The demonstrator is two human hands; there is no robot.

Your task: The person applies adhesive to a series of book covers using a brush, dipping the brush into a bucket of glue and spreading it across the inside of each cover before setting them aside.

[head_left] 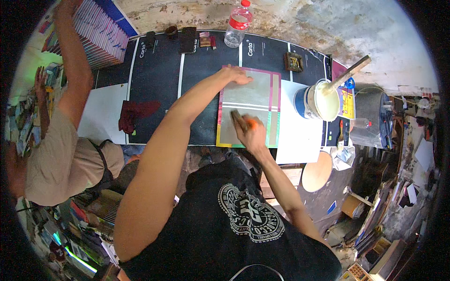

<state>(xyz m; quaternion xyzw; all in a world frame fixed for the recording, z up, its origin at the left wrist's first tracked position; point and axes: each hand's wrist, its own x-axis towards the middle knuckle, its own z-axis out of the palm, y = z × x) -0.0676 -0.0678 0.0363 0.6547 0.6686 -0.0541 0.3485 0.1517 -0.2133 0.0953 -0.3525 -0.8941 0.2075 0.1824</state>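
Item one, largest: the black-covered work table (159,84), which I am viewing from overhead, its far edge running toward twelve o'clock. Item two: a grey board with coloured borders (247,108), lying flat at centre; I am judging the coating part-done, the grey face looking covered, though I cannot tell wet from dry. Item three: a blue-and-white bucket (307,100) at three o'clock of the board, holding pale cream paste with a wooden stick (349,72) leaning in it. Item four: a clear plastic bottle (238,23) with a red cap, at twelve o'clock, contents unclear. Item five: the left hand (236,75), fingers lying flat and together, pressing the board's upper left corner. Item six: the right hand (251,131), fingers clamping around a brush (239,120) with an orange handle, working the board's lower half. A co-worker's arm (75,61) is reaching toward ten o'clock.
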